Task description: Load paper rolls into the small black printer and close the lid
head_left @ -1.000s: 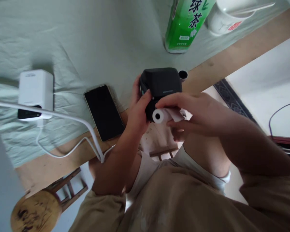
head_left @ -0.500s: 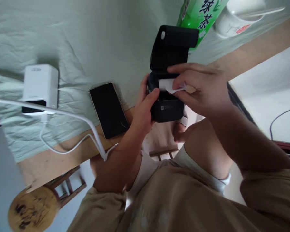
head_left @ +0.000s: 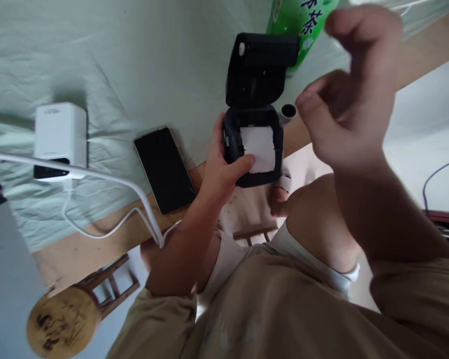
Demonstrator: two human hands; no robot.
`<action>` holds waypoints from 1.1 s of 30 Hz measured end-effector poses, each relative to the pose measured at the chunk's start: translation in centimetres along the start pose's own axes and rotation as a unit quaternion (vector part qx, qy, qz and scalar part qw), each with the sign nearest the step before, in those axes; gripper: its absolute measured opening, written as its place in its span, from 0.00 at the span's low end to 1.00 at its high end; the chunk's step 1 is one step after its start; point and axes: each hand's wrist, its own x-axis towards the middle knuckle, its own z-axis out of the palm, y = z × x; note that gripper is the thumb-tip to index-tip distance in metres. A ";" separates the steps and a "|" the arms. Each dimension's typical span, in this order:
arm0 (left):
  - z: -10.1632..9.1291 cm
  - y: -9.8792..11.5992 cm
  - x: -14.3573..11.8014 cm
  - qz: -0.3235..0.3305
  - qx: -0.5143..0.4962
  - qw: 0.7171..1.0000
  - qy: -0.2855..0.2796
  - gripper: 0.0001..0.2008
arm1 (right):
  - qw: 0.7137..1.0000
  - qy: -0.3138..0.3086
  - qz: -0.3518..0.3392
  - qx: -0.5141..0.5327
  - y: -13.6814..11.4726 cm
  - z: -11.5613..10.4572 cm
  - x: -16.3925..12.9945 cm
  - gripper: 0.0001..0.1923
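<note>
My left hand point(head_left: 224, 167) is closed around a small black portable printer point(head_left: 279, 172), its thumb pressing on a white paper strip point(head_left: 262, 144) that lies across the opening. The printer's hinged lid point(head_left: 258, 75) stands up on the far side, a white roller end showing at its left. My right hand point(head_left: 355, 94) is raised off to the right, thumb and fingers apart and slightly curled, with nothing visible in it. Between it and the printer sits a small pale cylinder with a dark round end point(head_left: 288, 112), near the table edge.
On the green tablecloth point(head_left: 153, 60) lie a black phone point(head_left: 165, 169) and a white charger block point(head_left: 61, 139) with a cable point(head_left: 112, 175). A green tea bottle point(head_left: 303, 25) is behind the printer lid. A round wooden stool point(head_left: 63, 321) stands lower left.
My right hand has let go of the paper and moved up and right. The paper now lies flat over the printer opening. The printer has tilted, and the pale cylinder has come into view.
</note>
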 end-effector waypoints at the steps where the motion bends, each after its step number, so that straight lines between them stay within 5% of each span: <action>1: 0.0 0.0 0.0 0.000 -0.001 1.000 0.006 0.44 | 0.999 -0.007 0.019 0.026 -0.1 0.0 0.3 0.25; 6: -0.4 -0.7 0.5 0.023 0.011 1.000 0.012 0.47 | 0.994 0.043 0.066 0.070 -0.3 -0.1 0.2 0.14; 9: -0.8 -1.0 0.8 0.042 0.003 0.999 -0.033 0.52 | 0.994 -0.092 0.042 0.034 -0.2 -0.1 -0.2 0.18; 11: -0.9 -1.0 0.9 0.056 0.005 0.998 -0.033 0.45 | 0.986 -0.164 0.020 0.004 -0.3 0.0 -0.3 0.21; 14: -0.8 -0.9 0.8 0.050 0.020 0.998 -0.013 0.29 | 0.978 -0.204 0.010 -0.043 -1.0 0.2 -0.3 0.21; 17: -0.6 -0.8 0.6 0.039 0.032 0.999 -0.007 0.27 | 0.970 -0.226 0.028 -0.088 -1.4 0.4 -0.4 0.21; 21: -0.3 -0.7 0.5 0.044 0.031 0.999 0.003 0.29 | 0.976 -0.202 0.019 -0.083 -1.2 0.3 -1.2 0.20; 26: -0.1 -0.6 0.7 0.005 -0.070 0.997 0.022 0.18 | 0.990 -0.128 0.022 -0.060 -0.5 0.1 -2.8 0.20; 33: 0.2 -0.5 0.9 0.019 -0.051 0.995 0.083 0.11 | 0.991 -0.102 0.060 -0.069 -0.1 0.0 -3.8 0.28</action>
